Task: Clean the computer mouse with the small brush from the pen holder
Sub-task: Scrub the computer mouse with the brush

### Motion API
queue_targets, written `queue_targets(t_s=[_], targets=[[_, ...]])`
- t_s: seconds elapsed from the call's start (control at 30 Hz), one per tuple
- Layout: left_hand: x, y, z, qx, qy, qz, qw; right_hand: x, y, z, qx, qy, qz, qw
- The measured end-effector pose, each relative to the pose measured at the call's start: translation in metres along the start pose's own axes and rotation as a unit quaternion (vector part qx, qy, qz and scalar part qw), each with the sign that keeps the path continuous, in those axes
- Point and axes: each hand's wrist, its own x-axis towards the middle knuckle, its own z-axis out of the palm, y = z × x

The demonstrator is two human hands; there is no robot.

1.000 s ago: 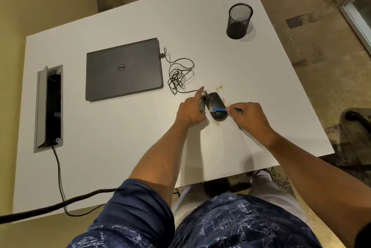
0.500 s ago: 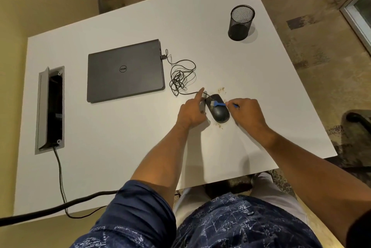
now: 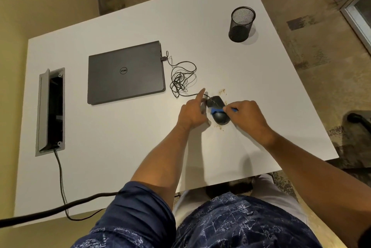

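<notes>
Head view, looking down on a white rectangular table (image 3: 120, 157). At centre right of the frame lies a black corded computer mouse (image 3: 217, 110), long axis running from upper left to lower right. The left hand (image 3: 191, 114) rests against the mouse's left flank, fingers curled and index finger extended toward the upper right. The right hand (image 3: 246, 116) pinches a small blue-handled brush (image 3: 216, 110), whose head lies across the middle of the mouse's back. Tan crumbs (image 3: 221, 92) are scattered on the table just above and just below the mouse. A tangled black cable (image 3: 181, 81) runs from the mouse to a closed dark grey laptop (image 3: 125, 73) at centre left. A black wire-mesh pen holder (image 3: 242, 24) stands upright at upper right, well apart from the hands. A grey cable hatch (image 3: 51, 111) is open at far left.
</notes>
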Motion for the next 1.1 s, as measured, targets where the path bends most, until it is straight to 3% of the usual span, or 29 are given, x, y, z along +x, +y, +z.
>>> queue_targets(t_s=[0.07, 0.23, 0.37, 0.53, 0.7, 0.9, 1.1], targets=[[0.001, 0.0, -0.001, 0.005, 0.001, -0.001, 1.0, 0.001, 0.003, -0.006, 0.014, 0.039, 0.002, 0.999], [0.0, 0.002, -0.002, 0.0, 0.007, 0.006, 1.0, -0.001, 0.003, -0.002, -0.022, -0.062, 0.007, 0.998], [0.0, 0.0, -0.003, 0.003, 0.003, 0.005, 1.0, 0.003, 0.003, -0.005, 0.009, 0.023, 0.006, 1.0], [-0.001, -0.005, -0.003, -0.004, 0.01, 0.004, 1.0, 0.006, -0.005, 0.004, -0.015, -0.048, 0.007, 0.999], [-0.001, -0.009, -0.001, -0.018, 0.004, -0.001, 1.0, 0.026, -0.008, -0.004, 0.019, 0.05, 0.023, 0.998], [-0.007, -0.008, 0.012, -0.062, 0.018, -0.009, 0.998, 0.032, -0.007, 0.002, 0.033, -0.014, 0.002, 0.999], [-0.013, -0.003, 0.028, -0.12, 0.054, -0.04, 0.991, 0.05, 0.003, -0.017, 0.074, 0.039, 0.021, 0.996]])
